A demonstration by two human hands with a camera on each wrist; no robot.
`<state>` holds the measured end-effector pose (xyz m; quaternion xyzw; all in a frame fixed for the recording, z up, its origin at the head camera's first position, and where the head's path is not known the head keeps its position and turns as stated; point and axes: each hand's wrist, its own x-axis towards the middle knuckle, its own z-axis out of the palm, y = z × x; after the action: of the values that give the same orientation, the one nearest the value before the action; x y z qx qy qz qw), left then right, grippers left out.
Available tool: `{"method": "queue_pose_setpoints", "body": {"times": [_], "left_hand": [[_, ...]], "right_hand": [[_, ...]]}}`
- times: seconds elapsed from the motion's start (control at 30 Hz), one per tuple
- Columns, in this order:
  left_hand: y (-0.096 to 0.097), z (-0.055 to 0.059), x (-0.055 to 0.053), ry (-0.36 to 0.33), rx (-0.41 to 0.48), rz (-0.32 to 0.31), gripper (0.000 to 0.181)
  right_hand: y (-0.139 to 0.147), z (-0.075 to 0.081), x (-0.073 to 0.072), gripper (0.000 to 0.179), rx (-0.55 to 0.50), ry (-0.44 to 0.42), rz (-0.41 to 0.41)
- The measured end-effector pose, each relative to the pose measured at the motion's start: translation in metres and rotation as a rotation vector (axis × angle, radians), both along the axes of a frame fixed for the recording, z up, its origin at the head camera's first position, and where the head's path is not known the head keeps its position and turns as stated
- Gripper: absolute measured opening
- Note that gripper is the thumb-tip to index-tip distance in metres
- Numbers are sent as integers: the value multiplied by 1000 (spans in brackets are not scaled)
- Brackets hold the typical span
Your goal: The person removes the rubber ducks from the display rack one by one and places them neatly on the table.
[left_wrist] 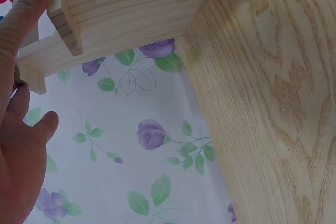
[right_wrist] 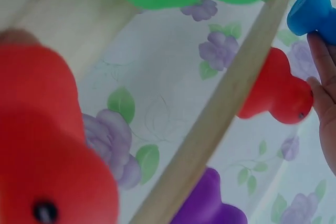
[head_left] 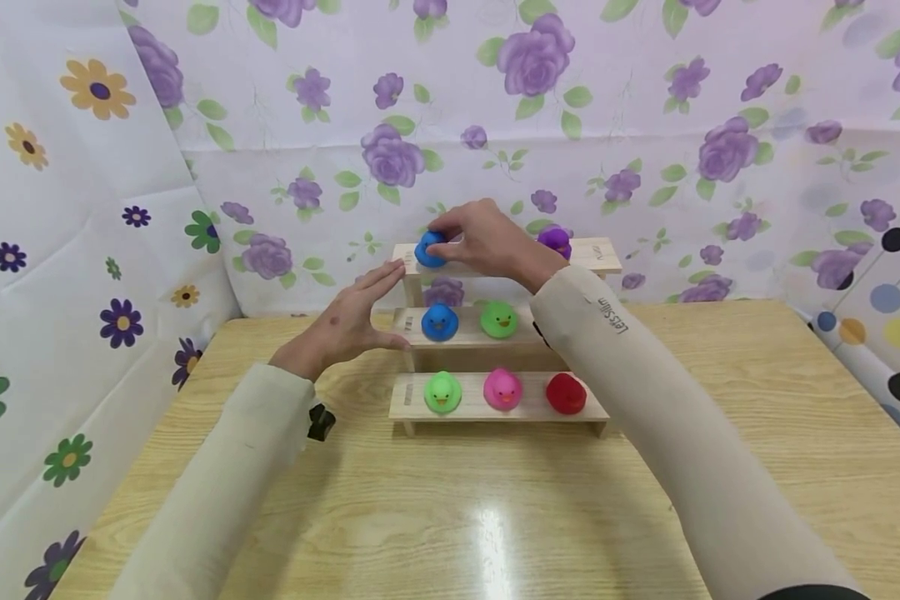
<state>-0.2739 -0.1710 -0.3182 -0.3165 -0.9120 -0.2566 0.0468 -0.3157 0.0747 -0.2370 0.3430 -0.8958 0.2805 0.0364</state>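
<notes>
A three-tier wooden rack (head_left: pixel 506 408) holds rubber ducks in several colours. At the left end of its top tier, my right hand (head_left: pixel 491 240) pinches a blue rubber duck (head_left: pixel 429 250) between thumb and fingers; its base shows tilted in the right wrist view (right_wrist: pixel 303 17). My left hand (head_left: pixel 348 321) spreads beside the rack's left end, its extended fingers at the top tier's edge and its thumb by the middle tier. Just beside my right hand is a red duck (right_wrist: pixel 281 90) on the top tier, hidden by that hand in the head view.
A purple duck (head_left: pixel 555 240) stands farther right on top. On the middle tier sit a blue duck (head_left: pixel 439 322) and a green duck (head_left: pixel 499 319). Light green (head_left: pixel 442 392), pink (head_left: pixel 503 389) and red ducks (head_left: pixel 567 393) line the bottom tier. Flowered cloth (head_left: pixel 330 150) hangs behind the wooden table (head_left: pixel 390 517).
</notes>
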Motion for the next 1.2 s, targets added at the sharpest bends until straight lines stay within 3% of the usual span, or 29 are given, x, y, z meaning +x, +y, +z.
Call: {"method": "queue_pose_setpoints", "body": {"times": [0.2,0.4,0.83,1.2], "left_hand": [[1,-2,1,-7,18,-6,108],[3,-2,1,31,-1,-4,108],[6,0,-2,96,-37,14,112],[8,-2,-4,79,-40,10,113]], "right_hand": [[10,6,9,41,-36,51,25],[23,10,20,37,-99,109,61],[58,24,44,36,-161,173,15],[92,19,69,35,-94,183,-8]]}}
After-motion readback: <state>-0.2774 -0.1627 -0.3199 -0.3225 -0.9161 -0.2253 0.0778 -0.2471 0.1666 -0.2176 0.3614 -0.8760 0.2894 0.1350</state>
